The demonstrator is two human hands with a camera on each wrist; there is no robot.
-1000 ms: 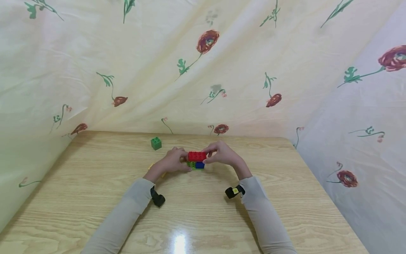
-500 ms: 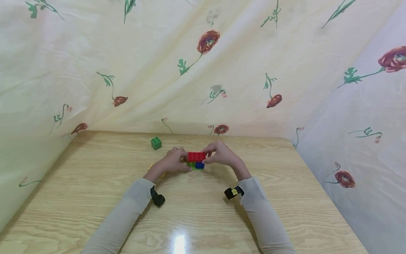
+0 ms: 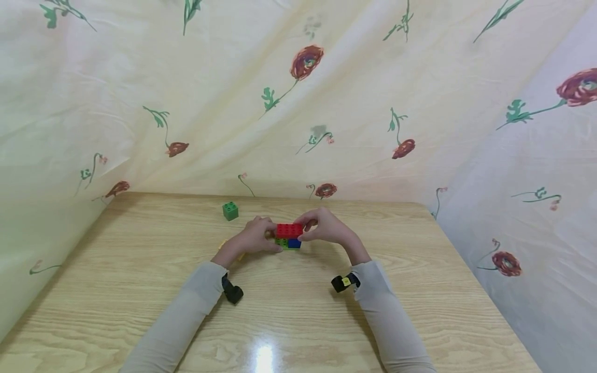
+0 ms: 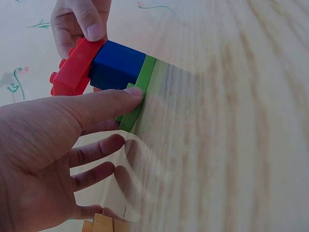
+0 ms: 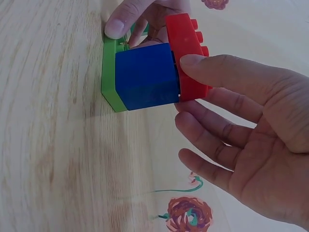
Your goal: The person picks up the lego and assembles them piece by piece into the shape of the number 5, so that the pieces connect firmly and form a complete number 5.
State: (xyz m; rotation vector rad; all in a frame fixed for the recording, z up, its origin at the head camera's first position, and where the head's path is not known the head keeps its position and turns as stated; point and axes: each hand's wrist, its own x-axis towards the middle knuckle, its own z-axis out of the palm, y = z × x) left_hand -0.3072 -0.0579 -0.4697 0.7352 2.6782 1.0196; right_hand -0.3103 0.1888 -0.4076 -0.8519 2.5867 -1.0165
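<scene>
A red toy brick (image 3: 289,230), studs up, lies across the top of a blue brick (image 5: 147,72). In both wrist views a thin dark gap shows between the two, and the red brick looks slightly tilted. Under the blue brick is a flat light green brick (image 4: 145,79) on the table. My left hand (image 3: 255,235) pinches the green brick's left end, its thumb on the near side and its other fingers spread. With thumb and index finger, my right hand (image 3: 326,226) grips the red brick's right end. The red brick overhangs the green brick's studs to the left of the blue one.
A darker green cube brick (image 3: 230,211) stands at the back left of the wooden table (image 3: 289,311). A yellow piece (image 4: 103,223) lies beside my left wrist, mostly hidden by it. Flower-patterned cloth (image 3: 210,103) hangs behind the table and at both sides.
The red brick and my right hand have shifted very slightly left and down. My left hand keeps its place on the green brick.
</scene>
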